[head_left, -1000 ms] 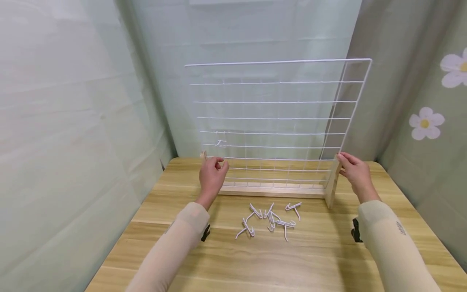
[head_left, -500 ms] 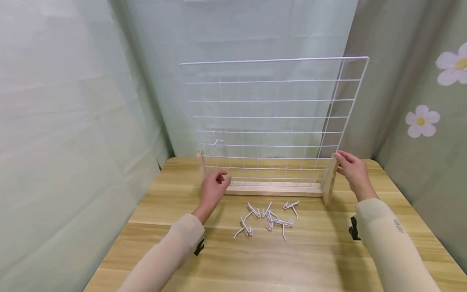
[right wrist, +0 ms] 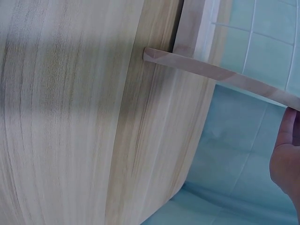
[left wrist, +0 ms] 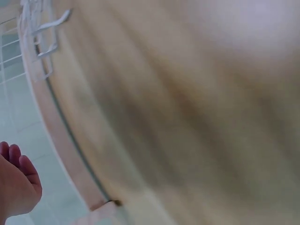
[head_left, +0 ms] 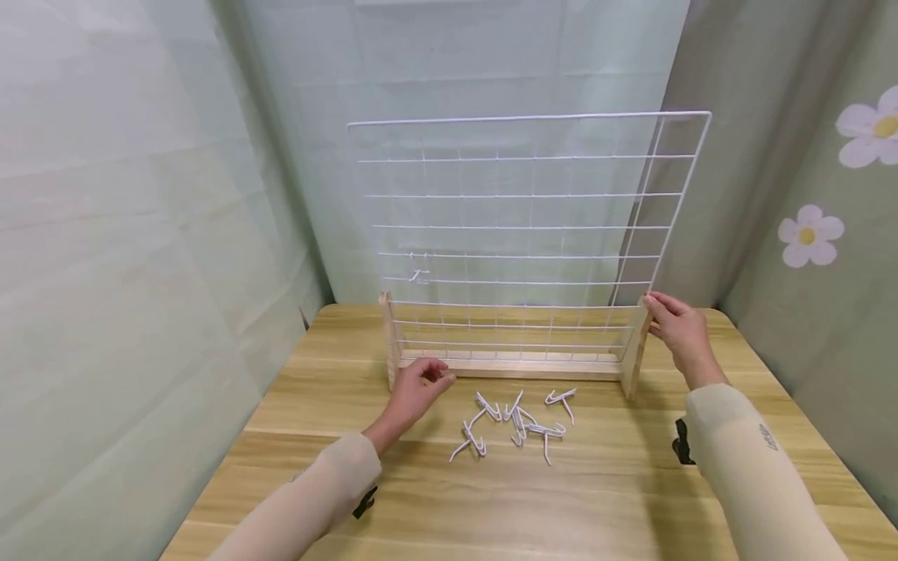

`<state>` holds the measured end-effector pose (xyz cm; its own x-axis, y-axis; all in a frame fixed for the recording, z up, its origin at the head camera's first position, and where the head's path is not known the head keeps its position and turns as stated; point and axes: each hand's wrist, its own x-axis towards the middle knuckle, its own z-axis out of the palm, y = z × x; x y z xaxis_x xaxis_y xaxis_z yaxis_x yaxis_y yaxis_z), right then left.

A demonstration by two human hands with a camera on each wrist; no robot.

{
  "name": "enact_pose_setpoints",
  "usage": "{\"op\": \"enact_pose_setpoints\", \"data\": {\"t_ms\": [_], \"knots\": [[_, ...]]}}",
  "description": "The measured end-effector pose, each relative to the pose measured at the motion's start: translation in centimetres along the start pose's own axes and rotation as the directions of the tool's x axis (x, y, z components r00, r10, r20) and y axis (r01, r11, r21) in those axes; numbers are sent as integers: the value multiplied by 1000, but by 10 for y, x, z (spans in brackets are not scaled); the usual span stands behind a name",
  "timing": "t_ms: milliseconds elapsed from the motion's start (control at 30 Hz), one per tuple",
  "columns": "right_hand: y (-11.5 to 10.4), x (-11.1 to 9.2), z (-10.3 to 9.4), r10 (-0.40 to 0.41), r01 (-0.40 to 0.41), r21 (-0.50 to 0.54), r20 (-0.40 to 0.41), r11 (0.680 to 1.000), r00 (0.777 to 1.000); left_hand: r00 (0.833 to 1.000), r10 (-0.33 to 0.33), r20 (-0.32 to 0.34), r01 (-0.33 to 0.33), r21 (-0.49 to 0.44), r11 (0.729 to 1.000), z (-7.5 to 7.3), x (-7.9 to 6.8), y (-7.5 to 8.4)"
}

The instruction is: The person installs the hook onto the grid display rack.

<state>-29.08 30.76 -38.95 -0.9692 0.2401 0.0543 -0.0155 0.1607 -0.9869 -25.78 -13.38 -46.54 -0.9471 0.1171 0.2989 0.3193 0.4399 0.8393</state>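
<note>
A white wire grid rack stands upright in a wooden stand. My right hand pinches the top of the stand's right side piece between thumb and fingers. In the right wrist view that side piece runs up to the hand. My left hand, fingers loosely bent and holding nothing, hovers before the stand's left end. Just right of it, several white wire hooks lie on the table. One hook hangs on the grid's left part.
The wood-grain table extends behind the rack to its rounded far corners. Pale green curtains enclose it at the left and back. White flowers decorate the right curtain. Black straps show at the wrists.
My left hand has moved down from the left side piece's top toward the loose hooks, and its fingers have spread slightly. My right hand has kept its grip on the right side piece.
</note>
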Motion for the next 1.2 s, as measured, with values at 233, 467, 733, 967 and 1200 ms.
{"op": "enact_pose_setpoints", "data": {"t_ms": [233, 467, 733, 967, 1200], "knots": [[0, -2, 0, -18, 17, 91, 17, 996, 1000, 992, -87, 92, 93, -61, 994, -1, -20, -18], [-2, -2, -1, -3, 3, 40, 3, 999, 1000, 972, -134, 193, 146, -45, 988, 9, -38, -29], [-1, 1, 0, 2, -2, 93, 2, 996, 1000, 960, -135, 244, 167, -119, 979, 21, -52, -31], [0, 1, 1, -18, 18, 145, 0, 989, 1000, 963, -128, 237, 157, -108, 982, 25, -58, -32], [-2, 1, 0, -12, 12, 168, 1, 986, 1000, 968, -76, 237, 95, -68, 993, 27, -61, -31]]}}
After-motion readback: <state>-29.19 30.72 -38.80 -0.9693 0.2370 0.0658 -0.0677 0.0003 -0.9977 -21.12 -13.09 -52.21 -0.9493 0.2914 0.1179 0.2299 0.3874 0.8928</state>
